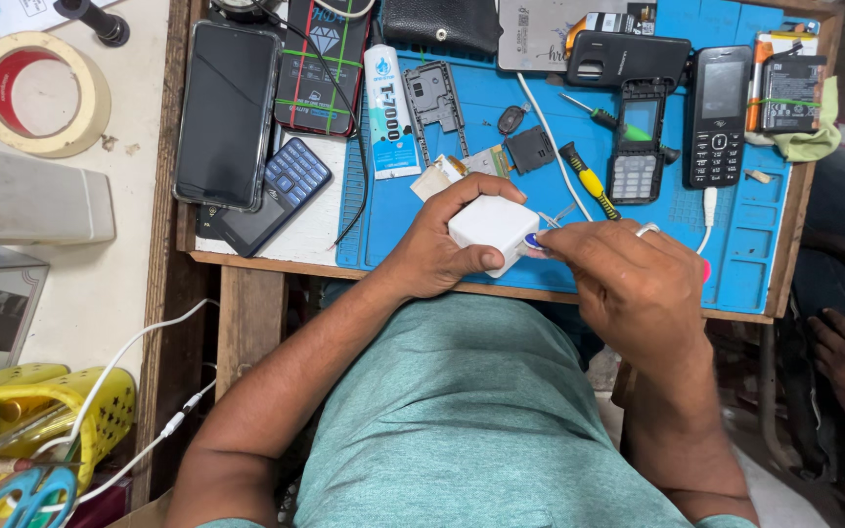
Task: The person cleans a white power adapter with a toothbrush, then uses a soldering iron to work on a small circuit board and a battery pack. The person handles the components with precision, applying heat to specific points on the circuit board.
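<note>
one white charger block (492, 229) sits in the left hand (439, 249), fingers wrapped over its top and thumb under its near face, held just above the front edge of the blue work mat (501, 147). the right hand (630, 284) is closed in a pinch on a small blue-tipped plug (532, 241) that meets the block's right side; a white cable (550, 147) trails away from it across the mat. two screwdrivers lie just beyond, one yellow-handled (589, 181), one green-handled (606, 119). two keypad phones stand further back, one stripped open (637, 142) and one whole (717, 115). one glue tube (389, 112) lies left of them, one large dark smartphone (226, 113) further left, one tape roll (39, 93) off the bench
</note>
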